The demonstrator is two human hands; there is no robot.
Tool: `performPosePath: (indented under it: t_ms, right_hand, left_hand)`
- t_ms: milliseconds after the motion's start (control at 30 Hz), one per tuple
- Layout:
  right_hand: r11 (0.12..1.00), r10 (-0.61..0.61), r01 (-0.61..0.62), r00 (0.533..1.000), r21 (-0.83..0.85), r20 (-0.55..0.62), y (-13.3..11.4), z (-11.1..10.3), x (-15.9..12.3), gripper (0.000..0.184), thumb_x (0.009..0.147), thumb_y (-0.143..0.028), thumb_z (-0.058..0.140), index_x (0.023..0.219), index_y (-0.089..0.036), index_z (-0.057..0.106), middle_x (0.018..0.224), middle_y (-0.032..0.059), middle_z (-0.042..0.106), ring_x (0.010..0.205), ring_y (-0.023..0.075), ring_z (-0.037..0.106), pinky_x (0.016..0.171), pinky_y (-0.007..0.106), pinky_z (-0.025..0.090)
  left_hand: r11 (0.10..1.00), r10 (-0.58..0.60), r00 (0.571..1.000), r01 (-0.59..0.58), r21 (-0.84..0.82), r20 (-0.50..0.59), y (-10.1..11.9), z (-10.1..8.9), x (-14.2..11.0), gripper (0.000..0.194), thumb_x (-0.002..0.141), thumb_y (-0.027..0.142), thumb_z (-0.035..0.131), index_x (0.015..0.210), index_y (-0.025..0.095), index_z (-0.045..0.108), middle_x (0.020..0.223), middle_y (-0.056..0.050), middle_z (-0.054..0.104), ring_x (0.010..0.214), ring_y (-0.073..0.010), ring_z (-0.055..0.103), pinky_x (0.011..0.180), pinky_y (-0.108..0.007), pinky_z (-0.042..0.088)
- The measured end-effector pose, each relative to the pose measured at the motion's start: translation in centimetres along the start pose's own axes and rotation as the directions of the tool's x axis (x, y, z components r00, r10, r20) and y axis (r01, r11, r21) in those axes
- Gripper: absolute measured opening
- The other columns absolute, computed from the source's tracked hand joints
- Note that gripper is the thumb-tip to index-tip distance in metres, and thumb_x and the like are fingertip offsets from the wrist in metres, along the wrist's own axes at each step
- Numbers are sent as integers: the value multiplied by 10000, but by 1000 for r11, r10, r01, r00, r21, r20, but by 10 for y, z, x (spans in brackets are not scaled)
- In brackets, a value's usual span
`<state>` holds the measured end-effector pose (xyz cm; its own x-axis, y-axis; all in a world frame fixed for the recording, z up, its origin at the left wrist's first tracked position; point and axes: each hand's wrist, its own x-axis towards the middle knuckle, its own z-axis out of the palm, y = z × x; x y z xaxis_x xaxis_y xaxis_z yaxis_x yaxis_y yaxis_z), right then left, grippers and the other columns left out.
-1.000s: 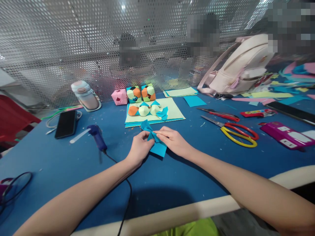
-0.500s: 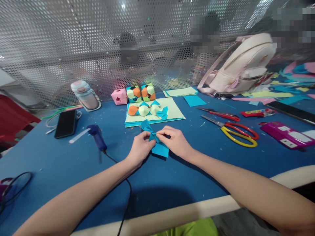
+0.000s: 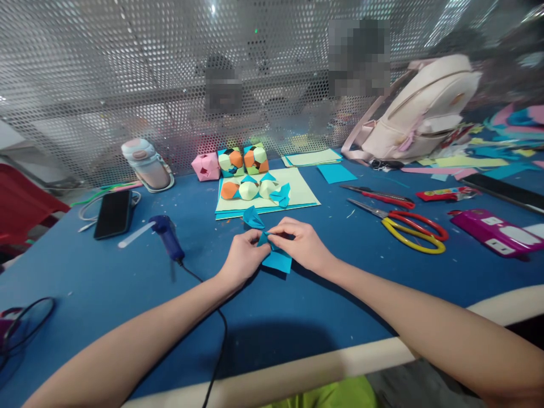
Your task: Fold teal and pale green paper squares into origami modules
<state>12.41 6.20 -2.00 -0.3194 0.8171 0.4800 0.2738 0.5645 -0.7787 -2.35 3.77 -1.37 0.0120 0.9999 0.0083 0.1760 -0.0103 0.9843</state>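
Observation:
My left hand (image 3: pixel 246 252) and my right hand (image 3: pixel 297 241) are both closed, pinching a small folded piece of blue paper (image 3: pixel 264 239) between their fingertips. Much of that piece is hidden by the fingers. Below it, on the table, lies a flat blue paper square (image 3: pixel 277 262), partly covered by my hands. Just beyond my fingers rests another folded blue paper piece (image 3: pixel 253 217). Farther back, orange, pale green and blue folded pieces (image 3: pixel 248 190) sit on a stack of coloured paper sheets (image 3: pixel 304 190).
Behind the stack stand a pink paper cube (image 3: pixel 206 167) and two multicoloured paper cubes (image 3: pixel 255 159). To the left are a glue gun (image 3: pixel 168 238), a phone (image 3: pixel 113 214) and a bottle (image 3: pixel 147 165). Scissors (image 3: pixel 408 229), a purple power strip (image 3: pixel 495 231) and a backpack (image 3: pixel 425 113) lie right.
The blue paper between my fingers has turned or been folded, and less of it shows now. My hands have stayed in nearly the same place.

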Motion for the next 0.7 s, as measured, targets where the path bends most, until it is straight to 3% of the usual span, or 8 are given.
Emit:
performPosePath:
  t_ms: [167, 467, 700]
  right_hand:
    - [999, 19, -19, 1000, 38, -18, -2, 0, -1, 89, 763, -139, 626, 750, -174, 707, 705, 7, 610, 660, 111, 565, 594, 226, 425]
    - [1000, -15, 15, 999, -3, -37, 2, -3, 1, 97, 755, -113, 622, 702, -156, 691, 663, 3, 592, 628, 108, 548, 577, 235, 406]
    - [999, -36, 35, 999, -22, -41, 3, -5, 2, 90, 766, -137, 622, 712, -150, 692, 665, 10, 584, 625, 110, 538, 585, 242, 409]
  left_hand:
    - [1000, -6, 1000, 6, 4, 4, 1, 0, -1, 60, 596, 187, 615, 612, 129, 621, 554, 54, 523, 529, -78, 409, 513, -201, 313]
    - [997, -51, 998, 53, -62, 31, 6, 3, -4, 213, 607, 217, 636, 797, 120, 639, 676, 17, 603, 569, -93, 486, 556, -212, 387]
    - [998, -34, 995, 38, -44, 98, 12, -3, 1, 185, 694, 313, 598, 622, 145, 627, 530, 46, 490, 493, -81, 368, 483, -216, 286]
